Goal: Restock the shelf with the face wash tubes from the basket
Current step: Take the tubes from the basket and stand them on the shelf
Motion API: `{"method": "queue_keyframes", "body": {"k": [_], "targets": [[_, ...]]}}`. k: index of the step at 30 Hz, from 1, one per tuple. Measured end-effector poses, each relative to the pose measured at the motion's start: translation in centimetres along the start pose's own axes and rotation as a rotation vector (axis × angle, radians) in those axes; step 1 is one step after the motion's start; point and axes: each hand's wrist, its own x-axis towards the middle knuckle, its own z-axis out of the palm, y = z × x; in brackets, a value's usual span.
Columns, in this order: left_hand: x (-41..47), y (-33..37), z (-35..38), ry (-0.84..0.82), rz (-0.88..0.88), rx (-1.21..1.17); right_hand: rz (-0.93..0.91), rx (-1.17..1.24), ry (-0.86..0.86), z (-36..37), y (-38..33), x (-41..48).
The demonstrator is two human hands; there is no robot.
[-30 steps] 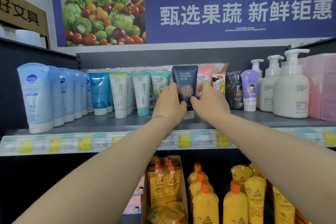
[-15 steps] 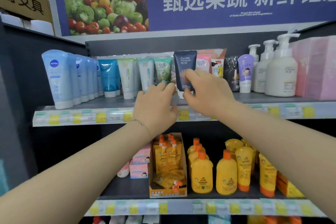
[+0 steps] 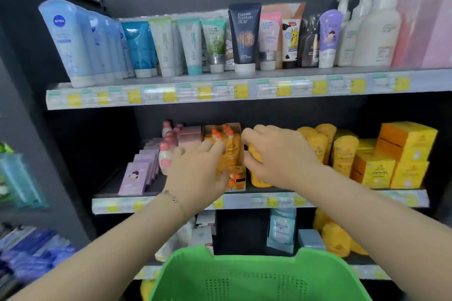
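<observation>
A dark navy face wash tube (image 3: 243, 36) stands upright on the top shelf (image 3: 220, 91) among a row of other tubes, with nobody touching it. My left hand (image 3: 198, 171) and my right hand (image 3: 278, 156) hang in front of the middle shelf, well below that tube. Both hands hold nothing, their fingers loosely curled and apart. A green plastic basket (image 3: 256, 276) sits at the bottom of the view, under my forearms; only its far wall and rim show, and its contents are hidden.
Light blue tubes (image 3: 73, 41) fill the top shelf's left end; white pump bottles (image 3: 374, 29) and pink boxes (image 3: 425, 27) stand at its right. The middle shelf carries a box of orange pouches (image 3: 230, 154), yellow bottles (image 3: 342, 156), yellow cartons (image 3: 401, 156) and purple boxes (image 3: 137, 176).
Both hands have let go of the navy tube, now standing on the top shelf, and dropped to the middle shelf's height. The view has tilted down, bringing the green basket into sight.
</observation>
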Motion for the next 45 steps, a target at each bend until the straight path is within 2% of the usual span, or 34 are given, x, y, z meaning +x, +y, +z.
{"method": "queue_keyframes", "body": {"k": [8, 14, 26, 35, 41, 45], "targets": [[-5.6, 1.9, 5.0, -0.142, 0.015, -0.054, 0.058, 0.093, -0.179, 4.7, -2.5, -7.2], [-8.6, 3.2, 8.2, -0.342, 0.038, -0.107, 0.16, 0.182, -0.308, 7.4, -4.0, -11.0], [-14.0, 5.7, 13.6, -0.731, 0.052, -0.13, 0.235, 0.269, -0.588, 11.9, -6.5, -17.6], [-18.1, 6.4, 19.5, -1.152, 0.086, -0.026, 0.26, 0.319, -0.838, 15.0, -6.9, -20.9], [-23.1, 5.3, 23.1, -1.461, 0.083, -0.007, 0.223, 0.363, -0.923, 16.2, -7.8, -21.1], [-26.1, 5.1, 24.3, -1.574, 0.122, -0.031, 0.188, 0.381, -0.967, 16.3, -8.3, -21.4]]}}
